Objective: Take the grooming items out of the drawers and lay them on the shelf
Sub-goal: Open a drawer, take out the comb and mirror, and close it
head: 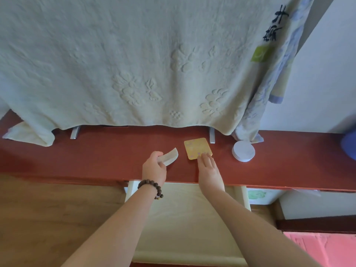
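Nearly done by the look of it: white round jar and yellow square compact already down on the red shelf, right hand flat-fingered on the compact, left hand clutching the comb just above the shelf, open drawer nearby showing nothing left.

Black brush-style characters, not legible, running down hanging patterned cloth at upper right; nothing else readable.
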Demonstrator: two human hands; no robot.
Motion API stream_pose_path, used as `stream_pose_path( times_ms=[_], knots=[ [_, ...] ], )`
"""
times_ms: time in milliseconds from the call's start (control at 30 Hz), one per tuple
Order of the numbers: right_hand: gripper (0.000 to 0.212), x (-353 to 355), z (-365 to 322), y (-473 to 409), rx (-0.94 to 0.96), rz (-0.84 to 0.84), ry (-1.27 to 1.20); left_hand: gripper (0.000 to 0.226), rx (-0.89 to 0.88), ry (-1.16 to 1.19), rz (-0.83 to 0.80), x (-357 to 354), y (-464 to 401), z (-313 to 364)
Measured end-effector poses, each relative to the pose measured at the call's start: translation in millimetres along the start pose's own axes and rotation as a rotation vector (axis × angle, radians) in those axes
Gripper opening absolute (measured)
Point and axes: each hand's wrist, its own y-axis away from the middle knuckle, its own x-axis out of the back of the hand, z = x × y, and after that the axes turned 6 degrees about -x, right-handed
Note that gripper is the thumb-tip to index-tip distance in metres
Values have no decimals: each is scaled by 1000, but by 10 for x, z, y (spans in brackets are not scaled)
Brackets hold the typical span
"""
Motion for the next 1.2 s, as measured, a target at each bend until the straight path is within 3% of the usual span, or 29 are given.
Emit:
stream_pose_path(
  times_ms=[200,500,600,700,833,967,1200],
  knots=[
    [54,-54,36,-32,18,-21,9,46,-26,-5,-40,-48,-65,-18],
    [54,-161,39,-32,-6,-28,9,54,-133,-195,-125,-38,7,-111],
    [54,-128,34,-30,-5,-80,34,55,-177,-364,-161,-37,27,-178],
    [51,-91,57,-31,17,-83,52,54,-312,-539,-201,-14,19,-222],
    [50,-58,115,4,39,-90,109,56,-608,-705,-375,40,-39,-328],
    [54,-67,120,61,11,-146,121,66,-581,-792,-464,23,24,-360],
    [55,-133,-51,20,-44,-140,177,61,-512,-801,-338,-253,86,-115]
  ],
)
